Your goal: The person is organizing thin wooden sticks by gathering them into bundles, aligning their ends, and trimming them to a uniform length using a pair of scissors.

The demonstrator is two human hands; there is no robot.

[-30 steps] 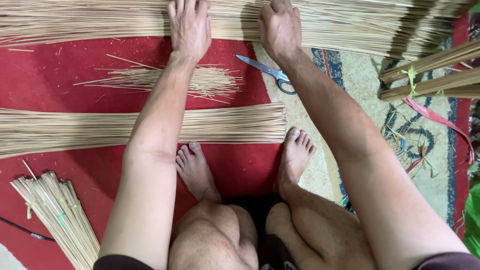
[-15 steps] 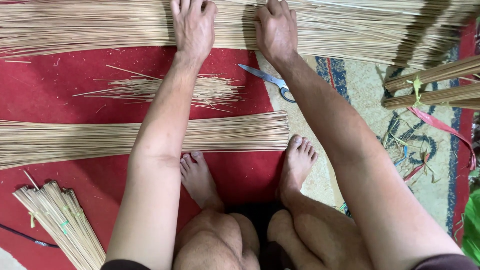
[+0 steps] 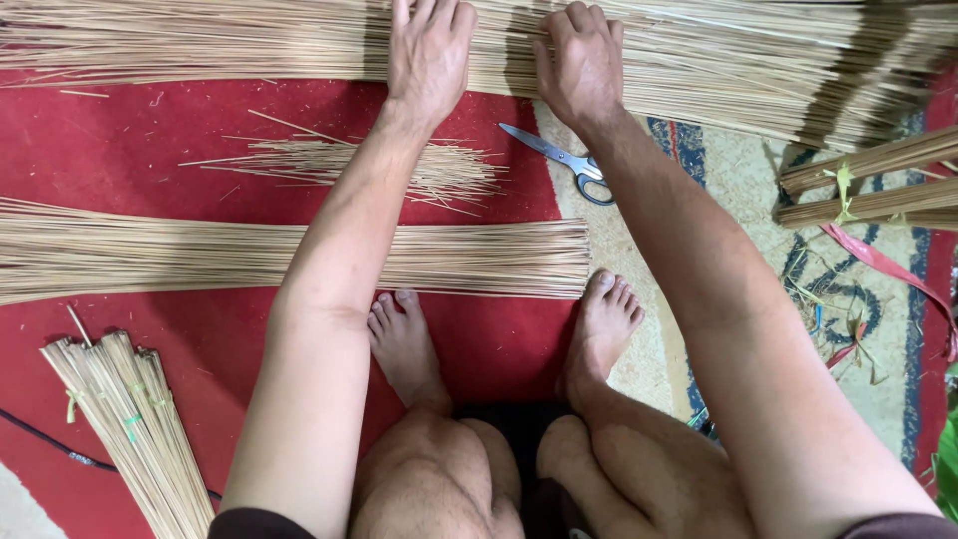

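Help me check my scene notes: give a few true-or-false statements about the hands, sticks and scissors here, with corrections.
1. Both hands, left and right, rest on the far layer of thin sticks. True.
2. The scissors are in the right hand. False: they lie on the floor beside the right forearm.
3. A tied bundle of sticks lies at lower left. True.
4. The near row of sticks lies on a blue mat. False: it lies on a red mat.

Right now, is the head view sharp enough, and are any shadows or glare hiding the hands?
Head view: sharp, evenly lit, no glare; left hand and right hand are crisp on the far stick layer, casting only soft shadows; fingertips are cropped at the top edge.
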